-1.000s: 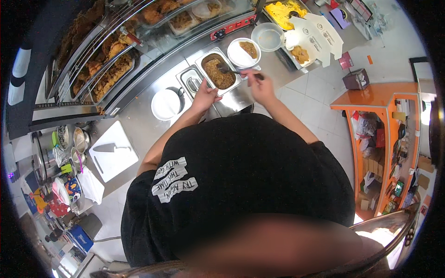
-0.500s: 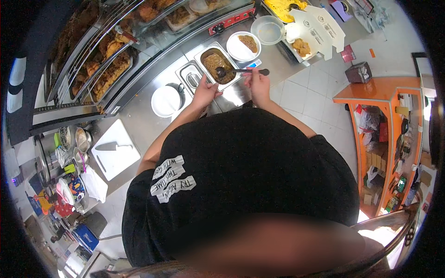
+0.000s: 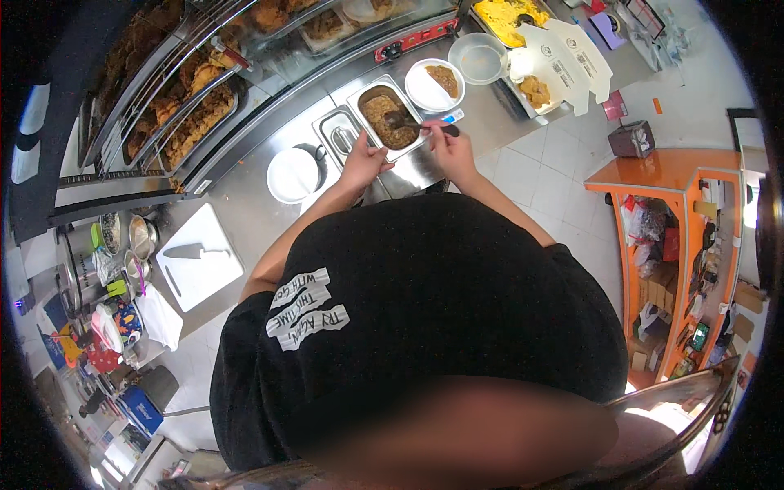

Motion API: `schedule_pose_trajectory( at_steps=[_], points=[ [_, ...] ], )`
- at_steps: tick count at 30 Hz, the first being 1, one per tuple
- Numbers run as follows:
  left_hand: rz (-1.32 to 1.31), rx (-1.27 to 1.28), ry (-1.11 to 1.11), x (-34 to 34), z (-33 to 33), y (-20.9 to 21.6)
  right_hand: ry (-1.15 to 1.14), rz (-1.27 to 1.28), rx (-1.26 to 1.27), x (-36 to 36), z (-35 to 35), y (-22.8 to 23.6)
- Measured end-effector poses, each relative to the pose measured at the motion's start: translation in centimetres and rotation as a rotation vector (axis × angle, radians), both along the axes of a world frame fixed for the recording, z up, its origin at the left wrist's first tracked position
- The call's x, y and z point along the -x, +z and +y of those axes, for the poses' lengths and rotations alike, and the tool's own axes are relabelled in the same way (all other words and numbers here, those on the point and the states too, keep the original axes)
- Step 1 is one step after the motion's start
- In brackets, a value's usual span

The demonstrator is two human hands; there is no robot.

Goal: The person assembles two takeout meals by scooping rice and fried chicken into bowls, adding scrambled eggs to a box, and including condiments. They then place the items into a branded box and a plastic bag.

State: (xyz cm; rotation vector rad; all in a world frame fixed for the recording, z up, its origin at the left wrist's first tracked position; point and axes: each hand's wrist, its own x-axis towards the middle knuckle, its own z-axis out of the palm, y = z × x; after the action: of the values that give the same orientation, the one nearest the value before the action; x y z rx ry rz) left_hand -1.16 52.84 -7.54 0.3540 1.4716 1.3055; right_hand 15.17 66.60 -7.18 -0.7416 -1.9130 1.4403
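Note:
In front of me is a rectangular steel pan [image 3: 356,96] of thick brown, grainy food [image 3: 381,109]. My right hand [image 3: 454,155] is closed round the dark handle of a ladle [image 3: 406,122], whose head dips into the food near the middle of the pan. Against the pan's near left corner rests my left hand [image 3: 364,166], thumb up along the side and fingers bent at the edge. Whether those fingers grip the rim is partly hidden. Just beyond the pan stands a white round bowl [image 3: 422,91] with a portion of the same brown food on one side.
Left of the pan are a steel lid [image 3: 337,135] and a white round container [image 3: 292,175]. A clear tub [image 3: 478,59] and an open takeaway box [image 3: 562,65] stand farther right. A knife [image 3: 194,251] lies on a white cutting board [image 3: 220,282]. The glass display case borders the counter's far side.
The ladle's handle has tilted and shows shorter, its head shifting slightly within the food. My right hand has come down a little; the left stays at the pan's corner.

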Motion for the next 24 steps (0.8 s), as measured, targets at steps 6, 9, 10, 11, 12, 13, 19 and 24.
schedule_pose_trajectory(
  at_steps=[6,9,10,11,12,13,19,24],
  points=[
    [0.015,0.027,0.029,-0.1,0.0,-0.2,0.084,-0.032,-0.012,0.7,-1.8,0.6],
    [-0.007,0.028,0.037,-0.3,0.0,-0.4,-0.017,0.067,0.274,0.9,-1.4,-1.1],
    [-0.015,0.022,0.049,-0.3,-0.1,-0.3,-0.067,0.122,0.387,1.2,-1.2,-1.1],
    [-0.004,0.021,0.035,-0.2,-0.1,-0.2,-0.106,0.137,0.432,1.2,-0.9,-1.0],
    [0.007,0.021,0.02,-0.1,-0.1,-0.1,-0.145,0.151,0.478,1.1,-0.4,-0.9],
    [0.018,0.022,0.004,-0.1,-0.1,0.1,-0.186,0.166,0.525,0.9,-0.1,-0.7],
    [0.013,0.037,0.011,0.1,-0.1,-1.0,-0.181,0.139,0.528,0.1,1.1,-2.1],
    [0.043,0.04,-0.022,-0.1,-0.1,0.3,-0.039,0.081,0.477,0.8,1.2,-2.2]
  ],
)
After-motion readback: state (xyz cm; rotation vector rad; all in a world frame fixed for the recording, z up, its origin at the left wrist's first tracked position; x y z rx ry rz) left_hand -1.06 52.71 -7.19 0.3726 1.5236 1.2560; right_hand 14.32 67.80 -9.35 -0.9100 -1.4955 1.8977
